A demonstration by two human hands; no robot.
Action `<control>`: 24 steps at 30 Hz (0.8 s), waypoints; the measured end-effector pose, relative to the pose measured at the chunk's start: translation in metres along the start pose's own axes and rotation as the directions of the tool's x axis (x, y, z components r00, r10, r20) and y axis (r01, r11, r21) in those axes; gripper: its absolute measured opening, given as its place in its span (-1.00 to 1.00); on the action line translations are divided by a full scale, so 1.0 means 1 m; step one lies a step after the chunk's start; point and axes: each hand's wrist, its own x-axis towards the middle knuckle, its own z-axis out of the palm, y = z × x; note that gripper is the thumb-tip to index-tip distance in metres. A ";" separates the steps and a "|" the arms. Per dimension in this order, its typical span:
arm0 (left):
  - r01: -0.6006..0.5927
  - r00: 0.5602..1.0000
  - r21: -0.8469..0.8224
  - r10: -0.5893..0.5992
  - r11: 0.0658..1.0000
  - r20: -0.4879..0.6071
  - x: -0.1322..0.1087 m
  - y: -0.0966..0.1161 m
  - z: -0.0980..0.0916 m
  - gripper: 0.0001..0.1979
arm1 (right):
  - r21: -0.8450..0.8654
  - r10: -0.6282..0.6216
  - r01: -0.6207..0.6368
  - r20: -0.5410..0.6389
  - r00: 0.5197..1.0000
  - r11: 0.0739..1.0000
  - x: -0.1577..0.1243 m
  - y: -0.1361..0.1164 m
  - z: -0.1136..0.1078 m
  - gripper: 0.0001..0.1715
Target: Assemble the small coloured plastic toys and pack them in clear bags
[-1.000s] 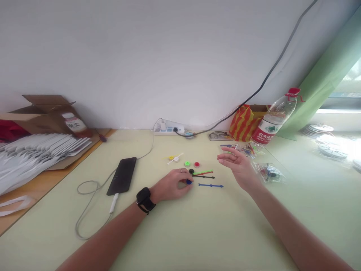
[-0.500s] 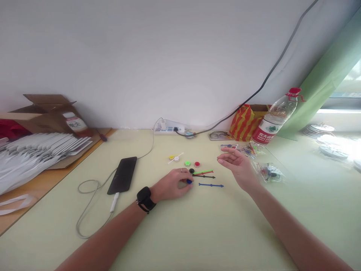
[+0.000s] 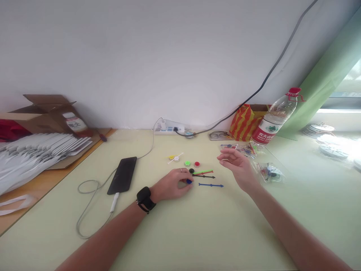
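Note:
My left hand, with a ring and a black watch, rests on the table with thumb and fingers closed around a small round blue piece. To its right lie a blue arrow, a black arrow and a green arrow, with a red one partly hidden beneath. A black round piece touches or nearly touches my left fingers. Behind it sit a green round piece and a red round piece. My right hand hovers beyond the arrows, fingers curved and apart, holding nothing visible.
A phone with a charging cable lies to the left. White and yellow spinner parts are farther back. At the right are clear bags of parts, a large bottle and a striped bag. A power strip stands by the wall.
My right hand has shifted very slightly. The left hand stays on the blue round piece, and the parts on the table have not moved.

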 end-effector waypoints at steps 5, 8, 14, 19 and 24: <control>-0.002 1.000 0.007 0.002 1.000 -0.002 0.000 0.000 0.000 -0.85 | -0.023 -0.001 0.001 -0.002 1.000 1.000 0.000 -0.001 0.000 -0.55; -0.009 1.000 0.005 0.009 1.000 -0.004 0.000 0.000 0.000 -0.86 | -0.027 -0.008 0.008 -0.001 1.000 1.000 0.000 -0.001 0.000 -0.55; -0.012 1.000 -0.011 0.011 1.000 -0.013 0.000 0.000 0.000 -0.86 | -0.016 -0.018 0.018 0.002 1.000 1.000 0.001 0.000 0.000 -0.53; -0.013 1.000 -0.002 0.013 1.000 -0.015 0.000 0.000 0.000 -0.86 | -0.014 -0.001 0.001 -0.032 0.999 1.000 0.000 0.000 0.001 -0.42; -0.007 1.000 -0.001 0.007 1.000 -0.011 0.000 0.001 0.000 -0.86 | -0.051 0.046 -0.050 -0.076 0.996 0.997 -0.001 0.000 0.001 -0.38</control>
